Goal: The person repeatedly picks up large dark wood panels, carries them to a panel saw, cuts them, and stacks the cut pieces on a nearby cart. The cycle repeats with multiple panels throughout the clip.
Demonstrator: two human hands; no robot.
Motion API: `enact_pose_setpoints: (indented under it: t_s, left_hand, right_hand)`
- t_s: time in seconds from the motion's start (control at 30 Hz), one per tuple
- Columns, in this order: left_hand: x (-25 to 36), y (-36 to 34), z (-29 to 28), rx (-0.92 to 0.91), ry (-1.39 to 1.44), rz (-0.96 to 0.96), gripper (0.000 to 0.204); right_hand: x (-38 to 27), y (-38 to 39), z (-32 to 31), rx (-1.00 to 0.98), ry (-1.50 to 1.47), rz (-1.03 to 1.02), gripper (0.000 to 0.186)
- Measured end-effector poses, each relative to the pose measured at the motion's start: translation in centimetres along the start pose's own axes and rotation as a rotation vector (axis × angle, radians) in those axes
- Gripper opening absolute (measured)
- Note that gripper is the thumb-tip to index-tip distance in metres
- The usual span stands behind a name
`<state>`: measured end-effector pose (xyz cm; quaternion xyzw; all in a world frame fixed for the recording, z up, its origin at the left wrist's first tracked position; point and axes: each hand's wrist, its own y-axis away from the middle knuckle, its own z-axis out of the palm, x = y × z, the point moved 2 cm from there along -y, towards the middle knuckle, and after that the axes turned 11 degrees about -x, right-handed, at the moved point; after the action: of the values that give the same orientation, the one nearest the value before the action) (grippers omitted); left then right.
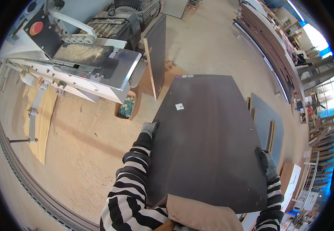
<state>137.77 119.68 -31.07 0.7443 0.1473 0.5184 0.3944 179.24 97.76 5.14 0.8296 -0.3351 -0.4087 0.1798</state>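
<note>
A large dark grey-brown board (pixel 209 142) stretches out in front of me, with a small white label (pixel 179 106) on its face. My left hand (pixel 150 127), in a grey glove, is closed on the board's left edge. On the right edge, lower down, my gloved right hand (pixel 267 161) grips the same board. The fingertips of both hands are partly hidden at the edges. Striped black and white sleeves cover both forearms.
At the upper left stands a machine (pixel 82 54) with a red button (pixel 36 28) and sawdust. A dark panel (pixel 157 57) stands upright beside it, near a box of small pieces (pixel 126 107). Grey panels (pixel 267 123) lie on the right; stacked boards (pixel 263 46) lie beyond.
</note>
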Motion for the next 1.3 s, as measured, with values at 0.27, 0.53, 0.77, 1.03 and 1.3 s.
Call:
enact_pose_setpoints:
  t_s: [0.27,0.53,0.77,1.03,1.3]
  left_hand:
    - [-4.4,-9.0,4.8,0.049,0.048,-0.346,0.067]
    - [0.7,-6.9,6.1,-0.027,0.285,-0.386,0.051]
    - [8.1,-4.5,2.5,-0.319,0.114,-0.178,0.053]
    - [15.2,-1.9,0.4,-0.396,0.784,-0.166,0.034]
    - [20.2,-4.8,1.4,-0.139,1.449,0.149,0.023]
  right_hand:
    - [-0.3,-17.7,-6.7,-0.222,0.312,0.049,0.058]
    - [-11.3,-26.4,-8.5,-0.409,0.228,0.051,0.051]
    - [-22.2,-29.6,-10.6,-0.368,0.076,-0.174,0.043]
    - [-33.0,-37.4,-12.5,-0.327,-0.239,-0.431,0.035]
    - [-40.4,-56.7,-13.3,-1.266,-0.698,-0.697,0.032]
